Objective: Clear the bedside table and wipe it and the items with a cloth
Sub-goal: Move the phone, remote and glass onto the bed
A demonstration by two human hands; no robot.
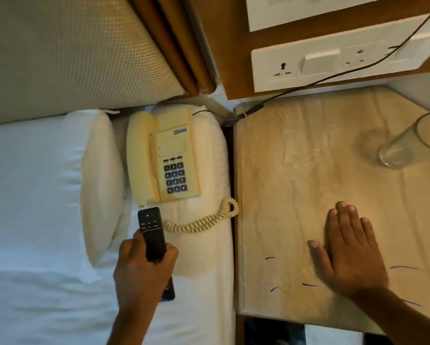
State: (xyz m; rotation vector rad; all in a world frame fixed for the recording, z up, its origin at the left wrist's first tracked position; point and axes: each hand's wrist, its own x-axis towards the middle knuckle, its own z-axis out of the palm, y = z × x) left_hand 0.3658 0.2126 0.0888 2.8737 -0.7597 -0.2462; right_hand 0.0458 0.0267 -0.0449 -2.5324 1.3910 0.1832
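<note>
The bedside table [296, 170] has a pale marble top with blue pen marks near its front edge. My right hand [348, 252] lies flat on it, fingers spread, holding nothing. An empty drinking glass [408, 143] stands at the table's far right. On the bed to the left, my left hand [141, 270] grips a black remote control [151, 232] just above the sheet. A cream corded telephone [163, 155] rests on the bed beyond the remote, its coiled cord [204, 220] trailing toward the table. No cloth is in sight.
A white pillow [99, 185] lies left of the telephone, under a padded headboard [72, 51]. A white socket panel [333, 63] sits on the wooden wall behind the table, with a black cable [308, 85] running down to the table's back corner.
</note>
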